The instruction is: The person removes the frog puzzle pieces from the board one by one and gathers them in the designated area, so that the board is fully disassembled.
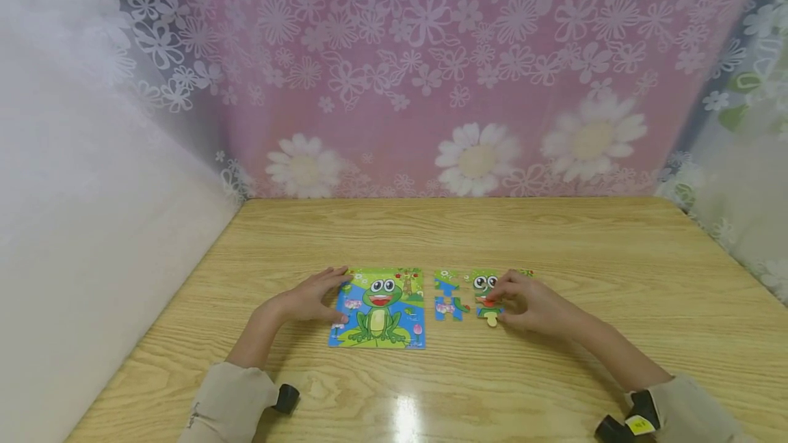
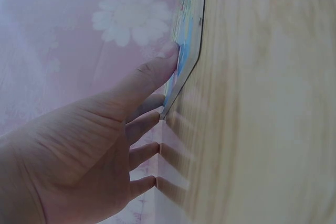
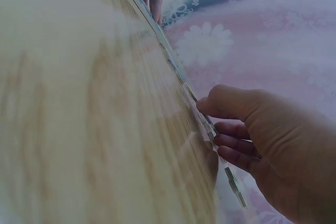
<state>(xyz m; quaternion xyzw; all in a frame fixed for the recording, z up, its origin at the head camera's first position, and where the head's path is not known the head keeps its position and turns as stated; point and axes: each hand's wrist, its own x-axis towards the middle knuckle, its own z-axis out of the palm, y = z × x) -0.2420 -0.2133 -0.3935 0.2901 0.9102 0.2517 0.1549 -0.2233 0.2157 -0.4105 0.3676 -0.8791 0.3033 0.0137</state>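
Observation:
A square frog picture board [image 1: 380, 342] lies flat on the table, showing a whole green frog by blue water. My left hand [image 1: 314, 296] touches its left side, fingers spread; in the left wrist view the thumb [image 2: 169, 51] rests on the printed face, and the other fingertips reach down at the far edge. To the board's right, my right hand [image 1: 532, 303] bends over loose jigsaw pieces. Its thumb and fingers pinch a frog-body puzzle piece [image 1: 490, 314] with a yellow tab. Just above it lies a piece with the frog's eyes [image 1: 486, 282]. The right hand covers other pieces.
Left of the right hand lie a blue-and-green piece [image 1: 446, 282] and a piece with a pink flower [image 1: 448, 308]. A piece corner with red dots [image 1: 526, 272] shows behind that hand. A pink flowered curtain [image 1: 394, 122] hangs beyond the wooden table [image 1: 394, 224].

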